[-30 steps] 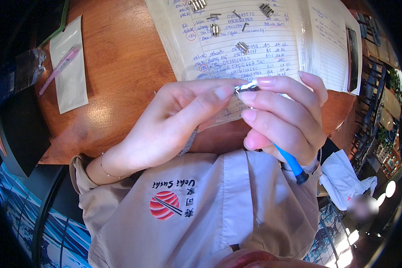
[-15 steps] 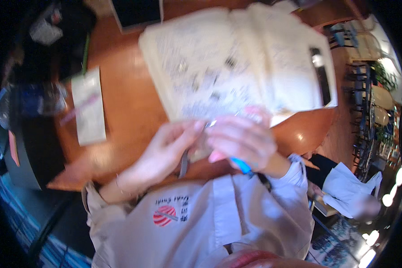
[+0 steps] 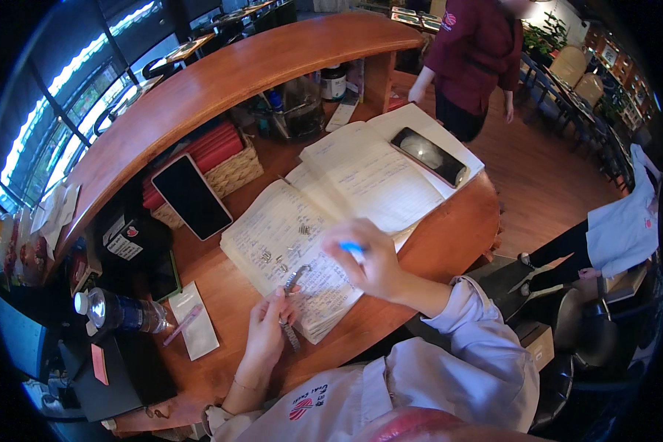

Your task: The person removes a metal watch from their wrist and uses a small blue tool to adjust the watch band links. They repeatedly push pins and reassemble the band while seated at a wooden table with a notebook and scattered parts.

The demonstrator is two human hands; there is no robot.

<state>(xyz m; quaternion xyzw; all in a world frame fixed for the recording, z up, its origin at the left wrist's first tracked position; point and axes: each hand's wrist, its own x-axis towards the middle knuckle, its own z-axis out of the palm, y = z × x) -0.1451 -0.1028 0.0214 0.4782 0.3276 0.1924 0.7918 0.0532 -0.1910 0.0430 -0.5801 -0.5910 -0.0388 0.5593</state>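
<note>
My left hand [image 3: 264, 335] is closed on a silver metal link band [image 3: 295, 278], which looks like a watch strap. One end rises above my fingers and the rest hangs below them. To its right, my right hand [image 3: 376, 265] is raised over the open notebook [image 3: 331, 177], its fingers curled around a small blue object [image 3: 351, 247]. Motion blur hides what kind of thing that is. Several small metal pieces [image 3: 304, 230] lie on the notebook's handwritten left page.
A phone [image 3: 429, 156] rests on the right page; a tablet [image 3: 191, 196] leans by a woven basket [image 3: 236, 168]. At left are a water bottle [image 3: 129, 313] and a white slip [image 3: 194, 324] with a pink pen. Two people [image 3: 479, 59] stand beyond the wooden counter.
My hands were together near the counter edge; now they are apart, the right one raised to the right with the blue object. The head view has shifted, showing more of the counter and room.
</note>
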